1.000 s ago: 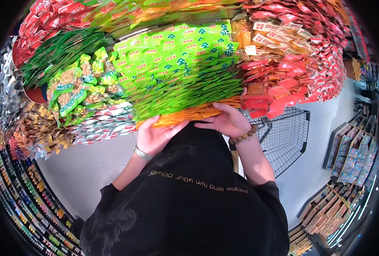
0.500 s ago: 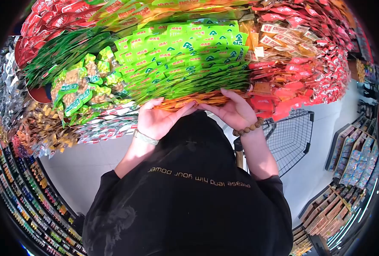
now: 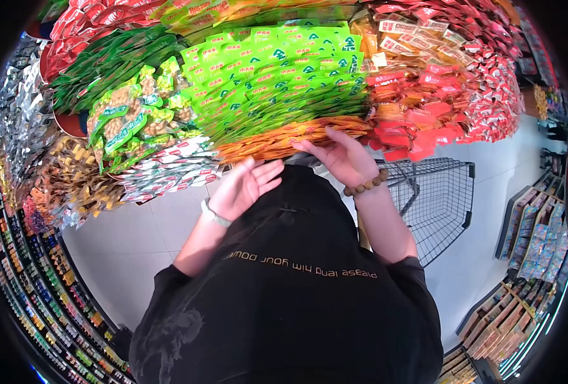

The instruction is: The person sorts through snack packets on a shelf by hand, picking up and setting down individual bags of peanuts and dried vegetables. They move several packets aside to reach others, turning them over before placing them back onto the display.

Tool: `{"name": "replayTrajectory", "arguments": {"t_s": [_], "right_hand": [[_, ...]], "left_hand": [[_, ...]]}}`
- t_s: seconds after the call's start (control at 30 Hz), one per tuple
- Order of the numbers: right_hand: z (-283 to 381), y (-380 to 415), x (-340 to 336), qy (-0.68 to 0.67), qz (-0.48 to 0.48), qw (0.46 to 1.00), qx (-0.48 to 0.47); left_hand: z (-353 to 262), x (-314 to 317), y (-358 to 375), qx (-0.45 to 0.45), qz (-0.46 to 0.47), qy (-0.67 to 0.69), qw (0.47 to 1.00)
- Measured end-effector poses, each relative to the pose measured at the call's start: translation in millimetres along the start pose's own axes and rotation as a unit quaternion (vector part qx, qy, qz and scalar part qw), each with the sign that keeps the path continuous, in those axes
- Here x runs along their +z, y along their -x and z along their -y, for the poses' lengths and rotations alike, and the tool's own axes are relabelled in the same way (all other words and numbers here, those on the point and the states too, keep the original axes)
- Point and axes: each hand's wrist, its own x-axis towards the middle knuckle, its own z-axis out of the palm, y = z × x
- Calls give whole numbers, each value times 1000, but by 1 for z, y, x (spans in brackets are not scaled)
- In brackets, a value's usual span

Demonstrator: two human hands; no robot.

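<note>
My left hand [image 3: 240, 190] is palm up with its fingers stretched out, holding nothing, just in front of the display's near edge. My right hand [image 3: 346, 158] is also open, fingertips at the front of a row of orange snack packets [image 3: 258, 148]; whether they touch is hard to tell. Behind that row, bright green snack packets [image 3: 274, 70] stand in dense overlapping rows. Left of them lie clear-and-green bags of brown pieces [image 3: 120, 115], with white-and-green packets [image 3: 172, 166] below. Red packets [image 3: 418, 121] fill the right side.
A wire shopping cart [image 3: 437, 198] stands on the pale tiled floor [image 3: 127, 240] to my right. Curved shelves of small goods [image 3: 47, 281] run along the left. Slanted display racks [image 3: 533, 233] and wooden bins [image 3: 498, 323] stand at the far right.
My hands have drawn apart and back from the orange packets, the left one moving down toward me. The orange row, earlier partly covered by both hands, now shows more fully.
</note>
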Motion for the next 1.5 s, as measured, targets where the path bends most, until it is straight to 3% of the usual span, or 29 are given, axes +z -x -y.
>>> {"name": "replayTrajectory", "arguments": {"t_s": [0.07,0.1,0.17,0.2,0.3,0.37,0.53,0.63,0.73,0.83,0.93,1.13,1.23,1.33,1.5], "right_hand": [[-7,3,-1,24,7,999,-27],[-10,5,-1,26,16,999,-40],[-14,6,-1,18,22,998,-52],[-16,7,-3,7,18,999,-51],[-17,5,-13,-3,27,999,-29],[-18,7,-14,3,39,999,-25],[-14,23,-17,67,53,996,0],[-9,31,-19,235,11,972,22],[-13,35,-24,527,-19,850,-19],[-8,48,0,752,-17,634,-179],[-3,27,-11,799,39,532,-277],[-1,16,-2,801,4,540,-258],[-12,17,-8,780,-13,538,-320],[-20,27,-12,800,-20,483,-355],[-27,36,-25,781,6,498,-378]], "left_hand": [[5,19,21,36,-66,-195,978],[5,29,27,60,-101,-316,941],[-10,50,43,124,-124,-620,765],[-10,50,44,348,-110,-718,593],[-14,59,29,444,-192,-791,375],[-10,53,4,376,-213,-840,328],[-13,52,-26,301,-277,-868,282],[-18,50,-30,317,-271,-869,267],[-19,47,-35,312,-282,-863,281],[-23,49,-37,296,-283,-868,280],[-25,49,-39,287,-285,-871,280],[-30,53,-39,264,-282,-881,275],[-29,56,-37,275,-278,-882,262],[-27,54,-33,297,-272,-878,258],[-19,50,-26,306,-263,-874,272]]}}
